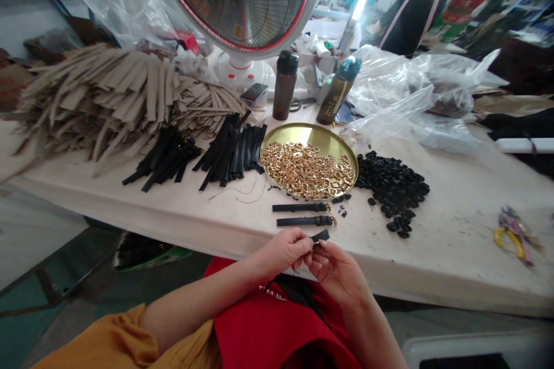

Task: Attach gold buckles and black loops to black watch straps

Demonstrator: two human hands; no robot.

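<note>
My left hand (283, 251) and my right hand (335, 268) meet just below the table's front edge, both pinched on the end of a black strap (321, 236). The rest of that strap hangs down over my red apron. Two finished black straps (303, 214) with loops lie side by side on the table just beyond my hands. Behind them sits a round gold tray (322, 136) heaped with small gold buckles (305, 170). A pile of small black loops (392, 187) lies to the tray's right.
Bundles of black straps (203, 153) and a big heap of tan strips (108, 98) fill the table's left. A fan (242, 0), two bottles (285, 86), a phone and plastic bags (415, 92) stand behind. Pliers (513, 233) lie at right. Another person stands at the far right.
</note>
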